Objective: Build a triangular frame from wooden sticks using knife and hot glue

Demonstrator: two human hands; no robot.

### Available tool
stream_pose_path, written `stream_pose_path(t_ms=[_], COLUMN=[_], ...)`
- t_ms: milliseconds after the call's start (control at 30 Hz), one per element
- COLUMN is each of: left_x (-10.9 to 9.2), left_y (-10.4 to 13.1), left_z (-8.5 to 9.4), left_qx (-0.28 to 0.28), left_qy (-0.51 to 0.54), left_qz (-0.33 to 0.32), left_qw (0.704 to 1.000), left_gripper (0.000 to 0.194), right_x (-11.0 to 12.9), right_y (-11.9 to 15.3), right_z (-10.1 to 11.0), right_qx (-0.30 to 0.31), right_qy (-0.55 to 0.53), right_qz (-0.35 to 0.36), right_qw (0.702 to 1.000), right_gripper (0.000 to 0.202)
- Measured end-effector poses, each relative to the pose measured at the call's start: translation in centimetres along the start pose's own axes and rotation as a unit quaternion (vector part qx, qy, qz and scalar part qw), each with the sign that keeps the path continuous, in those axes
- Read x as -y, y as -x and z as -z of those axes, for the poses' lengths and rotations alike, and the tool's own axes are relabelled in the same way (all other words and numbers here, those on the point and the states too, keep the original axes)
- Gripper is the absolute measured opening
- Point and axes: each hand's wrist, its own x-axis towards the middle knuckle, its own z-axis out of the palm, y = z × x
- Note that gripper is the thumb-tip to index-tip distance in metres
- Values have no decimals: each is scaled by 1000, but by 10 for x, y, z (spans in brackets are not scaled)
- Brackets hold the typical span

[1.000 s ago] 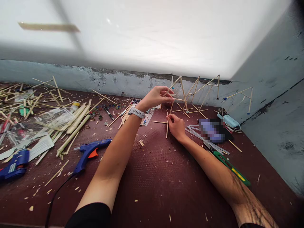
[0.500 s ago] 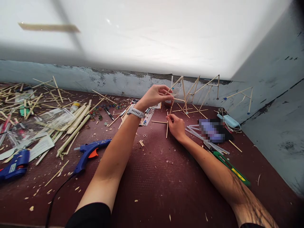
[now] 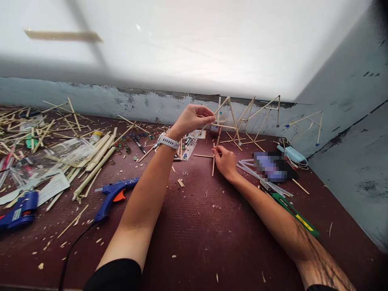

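Observation:
My left hand (image 3: pixel 194 119), a white watch (image 3: pixel 168 141) on its wrist, is closed with thumb and fingers pinching one leg of an A-shaped stick frame (image 3: pixel 233 117). That frame stands upright above the table, with a crossbar between its legs. Lower down and nearer me, my right hand (image 3: pixel 224 161) is closed on a crossed-stick piece (image 3: pixel 203 156), its fingertips hiding part of the joint. Another stick rises from that piece, close to the frame's crossbar. I cannot tell whether the two touch.
Other stick frames (image 3: pixel 266 106) stand behind to the right. Blue glue guns (image 3: pixel 106 200) lie left, beside bamboo strips (image 3: pixel 98 151) and plastic bags (image 3: pixel 71 151). A green cutter (image 3: pixel 295 214), clear glue sticks (image 3: pixel 253 171) and a phone (image 3: pixel 271 166) lie right. A jar (image 3: pixel 214 128) stands behind.
My left hand has shifted slightly left, and the top of the A-shaped stick frame has tilted left with it. My right hand and the crossed-stick piece have stayed put.

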Motion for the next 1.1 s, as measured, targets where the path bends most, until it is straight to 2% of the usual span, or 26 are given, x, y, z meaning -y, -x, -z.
stream_pose_path(t_ms=[267,1100], left_x=[4,1], left_y=[0,1], left_z=[7,7], left_qx=[18,23], left_qy=[-13,-11], left_qz=[12,23], left_qw=[1000,999], left_gripper=[27,34], right_x=[2,2], right_y=[0,0], right_z=[1,2], right_qx=[5,6], right_qy=[0,-2], right_qz=[-4,-7], right_qw=[1000,1000], right_gripper=[24,23])
